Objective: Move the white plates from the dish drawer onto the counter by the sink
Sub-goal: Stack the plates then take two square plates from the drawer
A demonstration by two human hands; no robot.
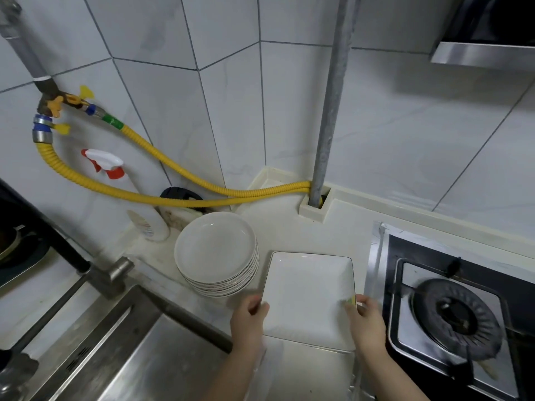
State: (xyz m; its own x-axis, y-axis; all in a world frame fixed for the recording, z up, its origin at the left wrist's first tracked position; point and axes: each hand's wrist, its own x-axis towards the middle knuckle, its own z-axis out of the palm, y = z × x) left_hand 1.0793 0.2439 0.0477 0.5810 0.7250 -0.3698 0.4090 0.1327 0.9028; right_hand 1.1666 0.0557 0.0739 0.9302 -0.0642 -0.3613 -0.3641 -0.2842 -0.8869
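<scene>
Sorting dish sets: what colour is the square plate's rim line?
The square plate is white with a thin dark rim line, seen in the head view.

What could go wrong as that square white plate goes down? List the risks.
1. The square white plate held by the left hand and right hand sits close beside the stack of round white plates; sliding left may knock them.
2. Its right edge nears the black gas stove, so it could catch the rim.
3. The stainless steel sink lies just left; a slip might drop it in.
</scene>
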